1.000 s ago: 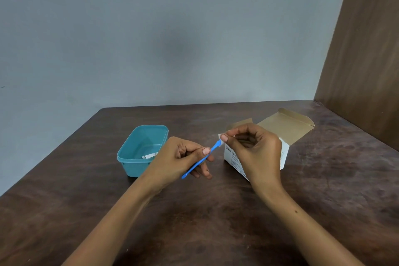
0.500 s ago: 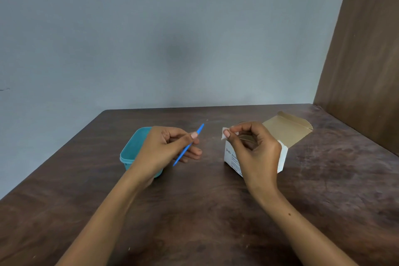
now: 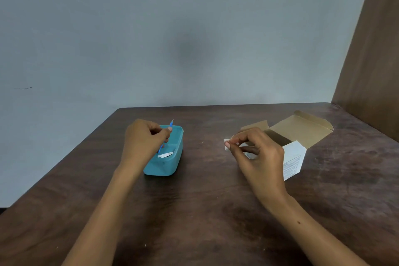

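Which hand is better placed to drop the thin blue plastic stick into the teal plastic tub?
Left. The left hand pinches the thin blue plastic stick above the teal plastic tub. The right hand is off by the open cardboard box, pinching a small white scrap.

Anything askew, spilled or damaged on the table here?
Nothing stands out. The left hand holds a blue stick over the teal tub, where a white wrapper lies. The right hand pinches a white scrap beside the open box.
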The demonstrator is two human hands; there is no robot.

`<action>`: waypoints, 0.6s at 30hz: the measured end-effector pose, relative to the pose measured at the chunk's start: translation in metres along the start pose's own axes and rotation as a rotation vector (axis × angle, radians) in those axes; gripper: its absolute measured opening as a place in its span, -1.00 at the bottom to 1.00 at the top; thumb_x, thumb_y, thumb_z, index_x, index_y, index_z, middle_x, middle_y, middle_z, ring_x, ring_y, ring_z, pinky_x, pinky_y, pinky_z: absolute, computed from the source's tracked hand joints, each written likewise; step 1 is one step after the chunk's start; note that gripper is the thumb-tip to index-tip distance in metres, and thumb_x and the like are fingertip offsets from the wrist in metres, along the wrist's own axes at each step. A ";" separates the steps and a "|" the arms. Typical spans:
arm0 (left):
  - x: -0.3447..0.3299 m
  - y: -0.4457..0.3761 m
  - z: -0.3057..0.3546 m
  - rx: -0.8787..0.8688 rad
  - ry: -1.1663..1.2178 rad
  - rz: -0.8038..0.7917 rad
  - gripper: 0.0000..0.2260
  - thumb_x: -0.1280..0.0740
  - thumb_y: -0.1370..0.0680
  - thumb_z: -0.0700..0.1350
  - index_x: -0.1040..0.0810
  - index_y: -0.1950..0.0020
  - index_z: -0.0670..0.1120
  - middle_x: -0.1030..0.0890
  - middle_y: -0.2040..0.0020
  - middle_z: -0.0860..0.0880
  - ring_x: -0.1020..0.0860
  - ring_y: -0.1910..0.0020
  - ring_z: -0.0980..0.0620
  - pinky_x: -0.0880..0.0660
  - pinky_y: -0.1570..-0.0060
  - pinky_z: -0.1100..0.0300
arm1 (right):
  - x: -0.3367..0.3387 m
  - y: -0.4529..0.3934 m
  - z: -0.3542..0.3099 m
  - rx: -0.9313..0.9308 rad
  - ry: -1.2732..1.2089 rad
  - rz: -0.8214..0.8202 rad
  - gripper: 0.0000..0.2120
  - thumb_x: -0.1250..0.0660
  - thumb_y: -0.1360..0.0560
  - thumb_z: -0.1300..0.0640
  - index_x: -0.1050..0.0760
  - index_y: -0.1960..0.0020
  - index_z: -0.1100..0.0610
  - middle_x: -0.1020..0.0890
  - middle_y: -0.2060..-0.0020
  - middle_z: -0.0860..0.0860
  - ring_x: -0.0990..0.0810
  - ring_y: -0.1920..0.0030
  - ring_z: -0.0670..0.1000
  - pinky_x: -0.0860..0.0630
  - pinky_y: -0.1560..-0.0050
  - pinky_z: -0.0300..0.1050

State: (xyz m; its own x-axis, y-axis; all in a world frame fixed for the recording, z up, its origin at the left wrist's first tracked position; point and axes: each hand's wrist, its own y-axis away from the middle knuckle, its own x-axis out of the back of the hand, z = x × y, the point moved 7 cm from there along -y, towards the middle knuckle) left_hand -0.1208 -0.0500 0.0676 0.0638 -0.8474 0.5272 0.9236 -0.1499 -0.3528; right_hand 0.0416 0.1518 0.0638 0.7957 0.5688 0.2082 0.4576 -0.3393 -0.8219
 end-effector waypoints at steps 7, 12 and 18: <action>-0.015 0.000 -0.002 -0.105 -0.275 0.073 -0.70 -0.37 -0.49 -0.11 -0.58 0.38 -0.26 -0.57 0.44 -0.19 -0.50 0.43 -0.11 -0.34 0.42 0.14 | -0.004 0.002 0.001 -0.001 0.027 -0.031 -0.88 -0.51 -0.35 0.30 -0.60 0.21 0.15 -0.63 0.25 -0.02 -0.58 0.22 -0.10 -0.57 0.18 -0.26; -0.018 -0.003 -0.008 -0.089 -0.307 0.102 -0.73 -0.36 -0.50 -0.09 -0.59 0.33 -0.24 -0.58 0.40 -0.14 -0.52 0.39 -0.07 -0.35 0.35 0.16 | -0.006 0.003 0.002 0.004 0.019 -0.045 -0.88 -0.51 -0.35 0.31 -0.60 0.22 0.15 -0.63 0.26 -0.03 -0.58 0.22 -0.10 -0.58 0.20 -0.23; -0.020 0.000 0.001 -0.122 -0.353 0.137 -0.77 -0.31 -0.55 -0.07 -0.62 0.13 -0.22 -0.64 0.17 -0.13 -0.58 0.18 -0.08 -0.50 0.20 0.06 | -0.006 0.003 0.003 0.011 0.006 -0.043 -0.86 -0.51 -0.35 0.32 -0.58 0.23 0.14 -0.62 0.27 -0.05 -0.57 0.22 -0.11 -0.57 0.21 -0.23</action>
State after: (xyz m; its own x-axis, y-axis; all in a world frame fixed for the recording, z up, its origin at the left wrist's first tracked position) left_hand -0.1218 -0.0326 0.0579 0.3285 -0.6399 0.6947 0.8475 -0.1250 -0.5159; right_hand 0.0371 0.1495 0.0586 0.7777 0.5783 0.2466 0.4872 -0.3065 -0.8178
